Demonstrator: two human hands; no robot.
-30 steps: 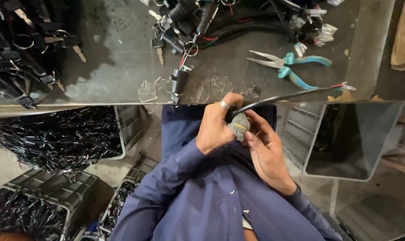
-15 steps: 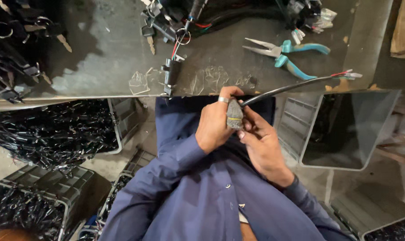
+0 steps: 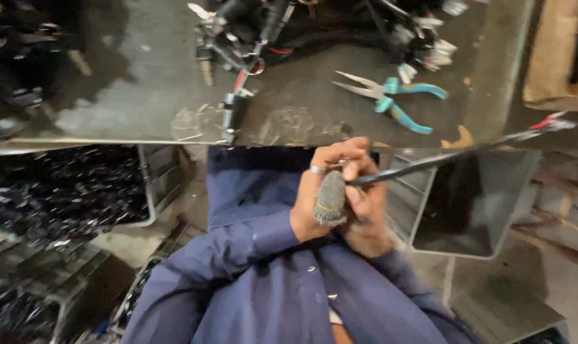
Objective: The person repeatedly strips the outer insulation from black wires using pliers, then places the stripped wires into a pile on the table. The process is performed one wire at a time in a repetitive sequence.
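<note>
both hands are raised together just below the near edge of the workbench (image 3: 142,95), the left hand (image 3: 321,191) curled around a grey fabric-wrapped connector (image 3: 330,199) while the right hand (image 3: 365,210) pinches its black cable (image 3: 442,160) running toward the bench's right corner.

Dark grey tabletop (image 3: 142,95), scuffed and smeared, pale scratch marks near its front edge. Landmark: teal-handled pliers (image 3: 391,99), lying flat on the tabletop, jaws pointing left. Behind and left of the pliers, tangle of black cables and connectors (image 3: 263,25) with a bit of red wire, spilling along the back. Just behind and right of the pliers, small pale connectors (image 3: 429,54) in a loose cluster. Left of the pliers, near the front edge, a small dark connector (image 3: 230,114) on a lead from the tangle. Far left of the pliers, more dark parts (image 3: 15,70), blurred. Right of the pliers, an orange scrap (image 3: 462,137) at the front edge.
</note>
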